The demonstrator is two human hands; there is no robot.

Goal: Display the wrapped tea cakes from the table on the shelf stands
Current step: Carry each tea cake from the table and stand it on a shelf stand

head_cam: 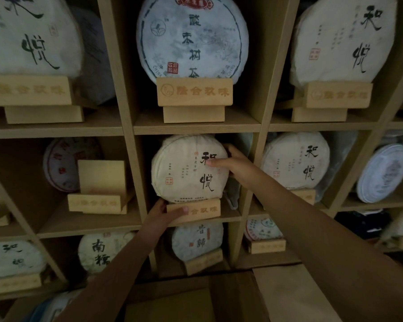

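Observation:
A round tea cake in cream paper with black characters (186,170) stands upright on a wooden stand (196,210) in the middle cubby of the shelf. My right hand (233,166) grips the cake's right edge, thumb across its face and fingers behind it. My left hand (165,214) holds the stand's left end, thumb lying on its front face. One cubby to the left, a wooden stand (100,194) has no cake on it; a red-printed cake (59,163) leans behind it.
The wooden shelf (196,127) is a grid of cubbies, most holding wrapped cakes on stands: a blue-white one (191,38) above, cream ones (295,159) to the right, and more below (196,242). A brown carton flap (288,296) lies under my right forearm.

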